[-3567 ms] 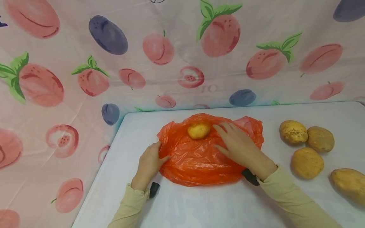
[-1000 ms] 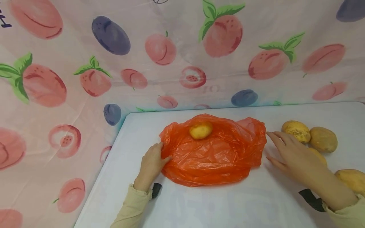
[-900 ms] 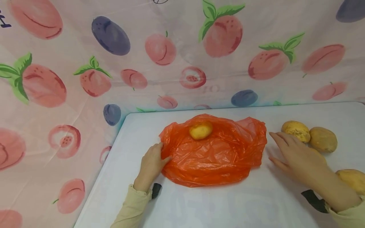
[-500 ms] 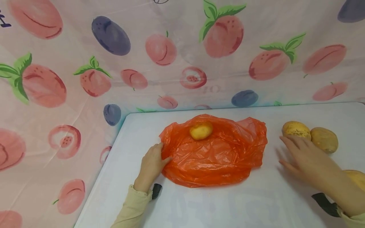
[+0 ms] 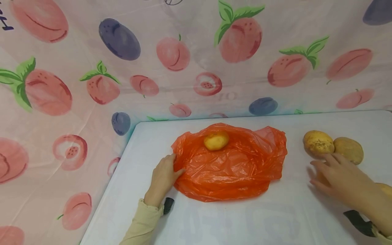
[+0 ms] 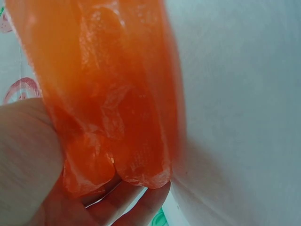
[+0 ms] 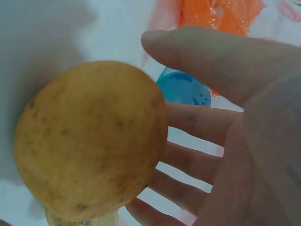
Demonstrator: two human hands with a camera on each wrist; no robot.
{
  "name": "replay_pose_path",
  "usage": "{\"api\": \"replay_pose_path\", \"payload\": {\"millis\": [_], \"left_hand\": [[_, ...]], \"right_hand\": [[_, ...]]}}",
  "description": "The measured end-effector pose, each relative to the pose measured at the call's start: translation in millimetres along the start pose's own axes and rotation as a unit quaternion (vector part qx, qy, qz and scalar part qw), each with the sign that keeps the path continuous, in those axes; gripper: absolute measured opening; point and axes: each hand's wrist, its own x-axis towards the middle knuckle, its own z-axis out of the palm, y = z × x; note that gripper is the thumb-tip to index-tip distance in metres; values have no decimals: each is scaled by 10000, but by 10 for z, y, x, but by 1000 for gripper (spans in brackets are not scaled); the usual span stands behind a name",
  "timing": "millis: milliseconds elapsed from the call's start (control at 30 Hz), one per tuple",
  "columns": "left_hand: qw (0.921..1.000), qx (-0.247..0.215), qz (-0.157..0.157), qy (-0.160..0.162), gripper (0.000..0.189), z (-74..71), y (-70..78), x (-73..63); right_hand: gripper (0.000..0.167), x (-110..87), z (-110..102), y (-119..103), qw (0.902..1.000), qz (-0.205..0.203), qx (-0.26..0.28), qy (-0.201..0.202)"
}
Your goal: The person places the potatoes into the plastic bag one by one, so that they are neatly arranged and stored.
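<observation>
An orange plastic bag (image 5: pixel 218 170) lies with its mouth spread, and one potato (image 5: pixel 216 141) sits near its back edge. My left hand (image 5: pixel 163 175) pinches the bag's left rim, thumb on the inner side; in the left wrist view the fingers (image 6: pixel 115 202) show beneath the orange film. Over on the right, my right hand (image 5: pixel 346 180) is above another potato (image 7: pixel 91 141), covering most of it from the head view. Its fingers are spread, and in the right wrist view the thumb stands apart from the potato while the fingers extend along its far side.
Behind the right hand, two potatoes (image 5: pixel 319 143) lie side by side on the white table (image 5: pixel 232 221). One more potato (image 5: pixel 385 188) shows partly at the right edge, overlapped by the forearm. A fruit-printed cloth (image 5: pixel 137 27) hangs at the back and left.
My right hand has moved from over the bag rightward to the loose potatoes, reaching the nearer one. The left hand keeps its place at the bag's rim. The bag's right side lies uncovered.
</observation>
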Motion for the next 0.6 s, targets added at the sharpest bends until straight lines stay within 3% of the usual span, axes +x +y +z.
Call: {"api": "replay_pose_path", "payload": {"millis": [600], "left_hand": [[10000, -59, -54, -37, 68, 5, 0, -6]], "right_hand": [[57, -48, 30, 146, 9985, 243, 217, -445]]}}
